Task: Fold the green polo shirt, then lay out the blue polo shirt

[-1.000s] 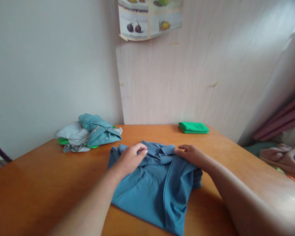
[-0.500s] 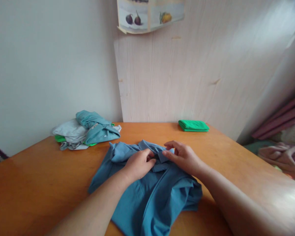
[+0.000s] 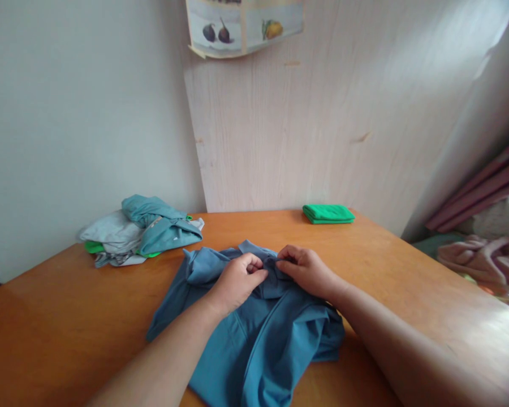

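A blue collared shirt (image 3: 237, 339) lies crumpled on the wooden table in front of me, its collar end away from me. My left hand (image 3: 240, 281) pinches the fabric near the collar between thumb and fingers. Close beside it on the right, my right hand (image 3: 307, 271) has thumb and fingers closed on the collar edge. A small fold of cloth stands up between the two hands. The fingertips partly hide the spot they grip, so any button there cannot be made out.
On the table (image 3: 51, 316), a loose pile of clothes (image 3: 114, 234) lies at the back left, teal on top. A folded green cloth (image 3: 328, 214) rests at the back right. Behind stands a wall panel with a picture (image 3: 246, 31). Pinkish fabric (image 3: 479, 254) lies beyond the right edge.
My right hand's fingers have closed on the collar edge and come nearer my left hand. The collar flap between them has been turned. The view has shifted slightly right.
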### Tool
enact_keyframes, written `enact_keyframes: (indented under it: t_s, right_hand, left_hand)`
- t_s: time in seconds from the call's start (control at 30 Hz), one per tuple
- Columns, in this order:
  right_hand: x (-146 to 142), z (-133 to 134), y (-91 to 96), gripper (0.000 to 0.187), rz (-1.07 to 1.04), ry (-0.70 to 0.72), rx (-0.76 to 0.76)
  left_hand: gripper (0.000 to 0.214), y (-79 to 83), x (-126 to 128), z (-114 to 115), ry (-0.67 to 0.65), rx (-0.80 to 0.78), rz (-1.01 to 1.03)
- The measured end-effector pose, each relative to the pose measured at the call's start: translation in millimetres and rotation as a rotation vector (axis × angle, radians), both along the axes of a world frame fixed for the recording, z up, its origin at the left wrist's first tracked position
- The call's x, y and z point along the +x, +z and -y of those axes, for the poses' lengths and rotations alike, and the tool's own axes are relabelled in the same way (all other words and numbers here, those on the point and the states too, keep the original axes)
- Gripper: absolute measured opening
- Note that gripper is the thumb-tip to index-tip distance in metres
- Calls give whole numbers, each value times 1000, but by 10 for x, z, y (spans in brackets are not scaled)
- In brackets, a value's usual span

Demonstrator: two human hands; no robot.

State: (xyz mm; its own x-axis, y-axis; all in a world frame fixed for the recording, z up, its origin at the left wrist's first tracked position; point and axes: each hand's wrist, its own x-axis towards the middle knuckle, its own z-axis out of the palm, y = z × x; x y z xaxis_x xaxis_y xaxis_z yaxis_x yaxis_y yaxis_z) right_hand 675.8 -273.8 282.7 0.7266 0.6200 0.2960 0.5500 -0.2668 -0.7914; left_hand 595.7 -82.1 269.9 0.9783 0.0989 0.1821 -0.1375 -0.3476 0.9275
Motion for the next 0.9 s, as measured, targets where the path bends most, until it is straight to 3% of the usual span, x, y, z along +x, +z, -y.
enact_keyframes:
  t_s: [0.2, 0.53, 0.9]
  right_hand:
    - [-75, -20, 5, 22, -254, 125, 133]
    - [-100, -30, 24, 26, -141, 94, 127]
    - [-82, -32, -31, 32, -338, 158, 153]
  left_hand:
    - [18, 171, -82, 62, 48, -278, -90]
    - [21, 217, -138, 109, -60, -694, -393]
    - [23, 197, -112, 85, -17, -669, -360]
